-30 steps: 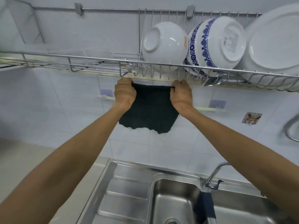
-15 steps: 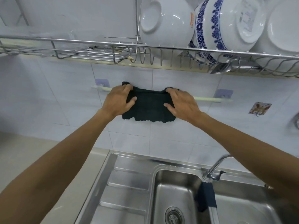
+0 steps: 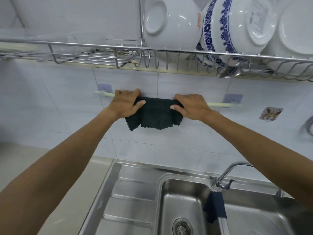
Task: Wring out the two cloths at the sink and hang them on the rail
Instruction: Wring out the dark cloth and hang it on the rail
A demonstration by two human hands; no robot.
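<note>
Both hands point(image 3: 126, 104) point(image 3: 191, 106) hide rail point(image 3: 218, 104) under dark cloth point(image 3: 155, 116)

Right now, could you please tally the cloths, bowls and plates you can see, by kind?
Cloths: 2, dark cloth on the rail, blue cloth on the sink divider
Bowls: 2, white bowl, blue-patterned bowl
Plates: 1, white plate
Total: 5

Two bare arms, no sleeves

The left hand point(image 3: 124, 106) and right hand point(image 3: 191, 106) carry no rings, watch or gloves.
</note>
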